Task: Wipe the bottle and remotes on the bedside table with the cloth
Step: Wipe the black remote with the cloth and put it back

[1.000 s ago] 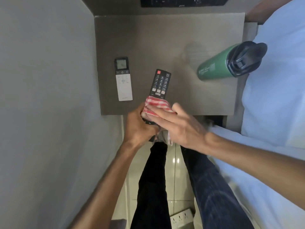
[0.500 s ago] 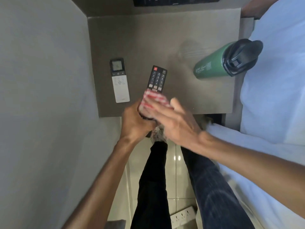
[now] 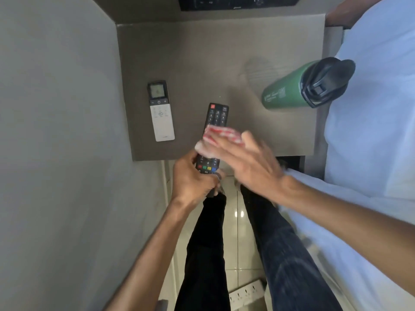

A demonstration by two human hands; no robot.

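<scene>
My left hand point(image 3: 193, 178) grips the near end of a black TV remote point(image 3: 216, 114), held over the front edge of the bedside table point(image 3: 202, 52). My right hand point(image 3: 249, 162) presses a red-and-white striped cloth point(image 3: 221, 136) onto the middle of that remote, blurred by motion. The remote's coloured buttons show just below the cloth. A white air-conditioner remote point(image 3: 160, 111) lies flat on the table's left side. A green bottle point(image 3: 289, 92) with a black lid stands at the table's right edge.
A grey wall point(image 3: 56, 131) closes off the left. A bed with a pale blue sheet point(image 3: 377, 131) runs along the right. A dark appliance point(image 3: 235, 2) sits behind the table. A white power strip point(image 3: 244, 295) lies on the tiled floor between my legs.
The cloth under my right hand has slid up the black remote toward its far end, uncovering the coloured buttons near my left hand. Bottle and white remote stayed put.
</scene>
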